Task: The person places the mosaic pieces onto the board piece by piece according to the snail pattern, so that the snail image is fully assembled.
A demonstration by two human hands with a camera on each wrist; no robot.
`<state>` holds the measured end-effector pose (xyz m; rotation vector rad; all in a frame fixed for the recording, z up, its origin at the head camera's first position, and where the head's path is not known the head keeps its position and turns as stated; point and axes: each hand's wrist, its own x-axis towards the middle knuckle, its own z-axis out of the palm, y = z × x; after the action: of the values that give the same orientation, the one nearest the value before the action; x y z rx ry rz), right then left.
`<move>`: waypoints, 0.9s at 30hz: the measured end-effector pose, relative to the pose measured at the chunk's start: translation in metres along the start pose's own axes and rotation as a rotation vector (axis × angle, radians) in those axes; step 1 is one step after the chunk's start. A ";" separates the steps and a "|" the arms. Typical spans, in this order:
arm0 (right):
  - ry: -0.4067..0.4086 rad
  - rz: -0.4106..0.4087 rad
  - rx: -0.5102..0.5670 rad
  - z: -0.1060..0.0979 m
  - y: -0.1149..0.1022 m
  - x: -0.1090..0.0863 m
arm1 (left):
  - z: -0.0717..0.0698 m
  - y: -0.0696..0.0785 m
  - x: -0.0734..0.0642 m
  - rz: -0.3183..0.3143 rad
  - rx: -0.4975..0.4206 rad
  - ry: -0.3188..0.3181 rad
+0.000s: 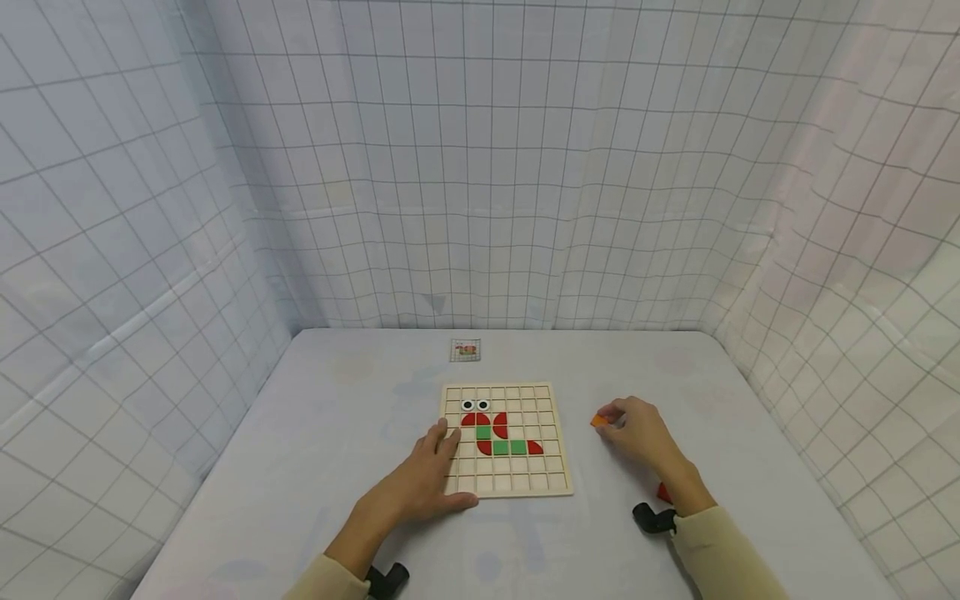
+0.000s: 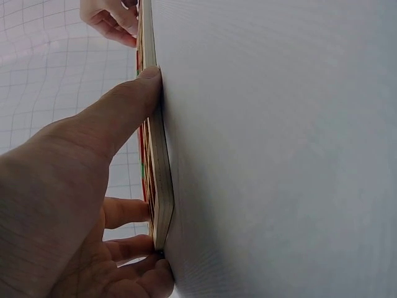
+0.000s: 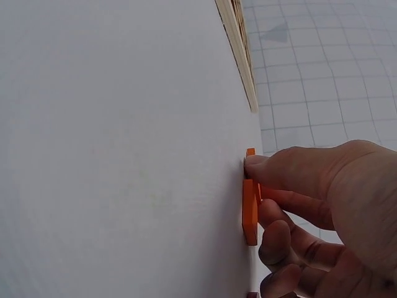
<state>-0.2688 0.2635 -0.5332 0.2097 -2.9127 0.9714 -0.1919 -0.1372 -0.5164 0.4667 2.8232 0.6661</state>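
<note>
A wooden grid board (image 1: pixel 521 483) lies on the white table. On it sit two eye pieces (image 1: pixel 476 405), several red quarter-round pieces (image 1: pixel 534 447) and several green squares (image 1: pixel 518 447). My left hand (image 1: pixel 423 475) rests at the board's near left corner, its thumb (image 2: pixel 127 102) against the near edge and its fingers spread along the left side. Right of the board, my right hand (image 1: pixel 637 429) pinches an orange piece (image 1: pixel 598 420) close to the tabletop. Below my right thumb, the right wrist view shows another orange block (image 3: pixel 250 214) standing out near the fingers.
Behind the board lies a small picture card (image 1: pixel 465 350) with a grid and a coloured figure. A red piece (image 1: pixel 664 493) shows beside my right wrist, partly covered by it. White gridded curtains (image 1: pixel 480 167) enclose the table at the back and both sides.
</note>
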 end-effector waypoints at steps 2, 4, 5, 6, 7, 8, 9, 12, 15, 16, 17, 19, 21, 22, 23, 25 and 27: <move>-0.001 -0.003 0.003 0.001 -0.001 0.000 | 0.000 0.000 0.000 0.002 0.000 0.001; -0.003 -0.006 0.001 0.002 -0.003 0.001 | 0.001 -0.001 0.000 0.001 0.003 -0.002; -0.003 -0.008 0.000 0.002 -0.005 0.001 | 0.001 0.000 0.000 0.001 0.002 -0.001; -0.003 -0.011 -0.001 0.003 -0.006 0.002 | 0.000 0.000 0.000 0.002 0.001 0.001; -0.004 -0.012 -0.002 0.003 -0.007 0.003 | 0.000 0.000 0.000 0.003 0.001 0.002; -0.007 -0.012 -0.004 0.004 -0.009 0.003 | 0.000 0.000 0.000 0.002 0.000 0.001; -0.009 -0.010 -0.005 0.004 -0.010 0.004 | 0.000 0.000 0.000 0.002 0.000 0.000; -0.017 -0.008 -0.009 0.007 -0.014 0.007 | -0.001 0.000 0.000 0.005 -0.007 0.004; -0.025 -0.014 -0.011 0.010 -0.017 0.010 | 0.000 0.000 -0.001 0.006 -0.010 0.005; -0.027 -0.020 -0.012 0.010 -0.018 0.011 | -0.001 0.000 -0.001 0.008 -0.012 0.006; -0.028 -0.027 -0.012 0.011 -0.019 0.012 | 0.000 0.000 -0.001 0.010 -0.012 0.007; -0.032 -0.041 -0.012 0.013 -0.023 0.013 | 0.000 -0.001 -0.001 0.013 -0.012 0.006; -0.033 -0.059 -0.016 0.014 -0.028 0.015 | 0.000 -0.001 -0.001 0.015 -0.014 0.007; -0.033 -0.069 -0.016 0.015 -0.031 0.016 | 0.000 -0.002 -0.001 0.016 -0.016 0.007; -0.034 -0.078 -0.018 0.016 -0.033 0.017 | 0.001 -0.002 -0.001 0.015 -0.017 0.006; -0.037 -0.092 -0.018 0.018 -0.039 0.019 | 0.000 -0.002 -0.002 0.015 -0.020 0.007; -0.046 -0.101 -0.009 0.020 -0.044 0.021 | 0.000 -0.002 -0.001 0.017 -0.021 0.008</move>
<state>-0.2834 0.2145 -0.5209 0.3799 -2.9146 0.9502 -0.1909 -0.1390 -0.5170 0.4861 2.8194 0.7018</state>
